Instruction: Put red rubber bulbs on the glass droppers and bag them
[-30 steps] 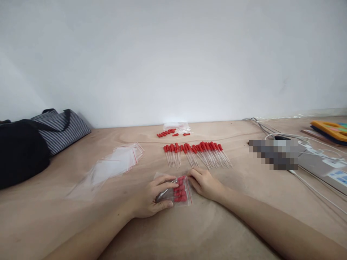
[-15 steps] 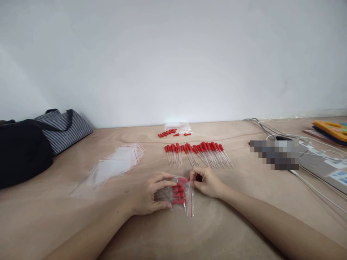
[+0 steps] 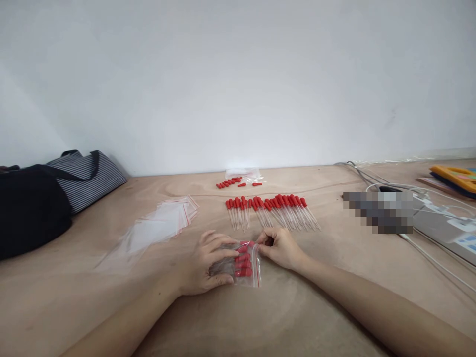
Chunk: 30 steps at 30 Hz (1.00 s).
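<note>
A clear zip-lock bag (image 3: 248, 281) lies low over the table, with several red-bulbed droppers (image 3: 243, 264) inside it. My left hand (image 3: 213, 263) curves over the bag's left part, fingers and thumb gripping it at either side; the dropper stems are mostly hidden there. At the bag's upper right corner, by the red-lined seal, the thumb and forefinger of my right hand (image 3: 278, 248) pinch the edge. Just beyond my hands, more red-bulbed droppers (image 3: 284, 210) rest in a row, bulbs pointing away from me.
Flat zip bags (image 3: 159, 225) are fanned out on the left. Loose red bulbs (image 3: 228, 183) lie near the wall beside a clear bag (image 3: 241, 173). Black and striped bags (image 3: 89, 178) stand far left. Cables (image 3: 441, 260), a laptop (image 3: 442, 233) and a yellow case (image 3: 455, 177) occupy the right.
The bag's sealing edge has shifted slightly left and now lies flatter. My right hand has moved a little left along with it, still pinching the top corner; my left hand stays over the bag.
</note>
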Tool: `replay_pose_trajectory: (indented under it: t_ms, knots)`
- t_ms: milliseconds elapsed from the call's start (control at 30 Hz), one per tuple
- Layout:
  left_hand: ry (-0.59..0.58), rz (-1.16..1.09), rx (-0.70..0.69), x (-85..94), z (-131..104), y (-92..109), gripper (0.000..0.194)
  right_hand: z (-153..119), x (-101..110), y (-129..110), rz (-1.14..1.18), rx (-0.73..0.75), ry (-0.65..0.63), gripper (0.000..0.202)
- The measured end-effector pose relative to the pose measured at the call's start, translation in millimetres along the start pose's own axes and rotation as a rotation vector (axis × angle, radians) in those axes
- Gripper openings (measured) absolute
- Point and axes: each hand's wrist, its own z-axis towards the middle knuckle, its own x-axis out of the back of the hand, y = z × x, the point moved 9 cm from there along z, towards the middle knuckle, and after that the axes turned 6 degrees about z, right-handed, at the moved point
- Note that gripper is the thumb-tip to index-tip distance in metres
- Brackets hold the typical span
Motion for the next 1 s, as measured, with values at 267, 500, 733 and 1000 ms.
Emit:
replay_pose_trajectory:
  t_ms: [267, 500, 733, 1000]
  knots:
    - [0.057, 0.013, 0.317, 4.3, -9, -30, 0.079, -2, -4, -3, 0.164, 0.111, -0.088, 0.009]
    - [-0.029, -0.067, 0.479, -0.8, -23, -56, 0.092, -4, -6, -7, 0.135, 0.152, -0.033, 0.014]
    - [0.185, 0.069, 0.473, 30.3, -30, -87, 0.047, -10, -19, -32, 0.029, 0.305, -0.155, 0.029]
    - [0.204, -0.031, 0.182, 27.9, -22, -15, 0.032, -16, -29, -49, -0.247, 0.596, -0.225, 0.036]
